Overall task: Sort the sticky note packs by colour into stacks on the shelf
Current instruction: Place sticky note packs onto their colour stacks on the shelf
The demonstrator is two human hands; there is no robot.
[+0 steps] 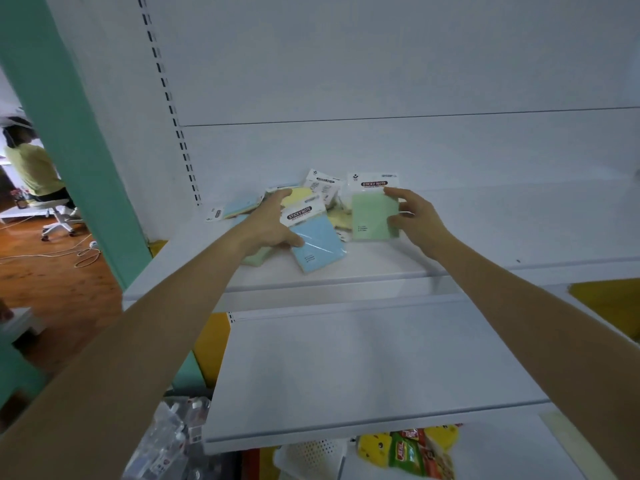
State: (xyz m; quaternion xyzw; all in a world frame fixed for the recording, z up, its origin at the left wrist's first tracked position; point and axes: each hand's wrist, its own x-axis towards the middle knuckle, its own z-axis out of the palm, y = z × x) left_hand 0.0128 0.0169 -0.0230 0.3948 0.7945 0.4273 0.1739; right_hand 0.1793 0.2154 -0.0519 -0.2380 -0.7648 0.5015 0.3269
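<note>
A: Left grip, state?
B: Clamped. The thumb lies on the front of a blue sticky note pack near its left edge, and the fingers reach up behind its white header. The pack is tilted, lower end toward the shelf front.
A: Right grip?
B: Also clamped. The forefinger is at the top right of a green sticky note pack and the thumb is on its right edge. The pack stands upright, header up, just right of the blue one. Cannot tell whether its lower edge touches the shelf.
A: Remaining packs?
B: A loose pile lies behind and between the hands on the white upper shelf, near the back panel. It has yellow packs in the middle, a second blue pack at its left end and a second green pack under the left wrist.
A: Surroundings?
B: Lower shelf beneath, snack packets under that. Teal pillar at left. Beyond it, a seated person in a yellow top, on a white chair on a wooden floor
</note>
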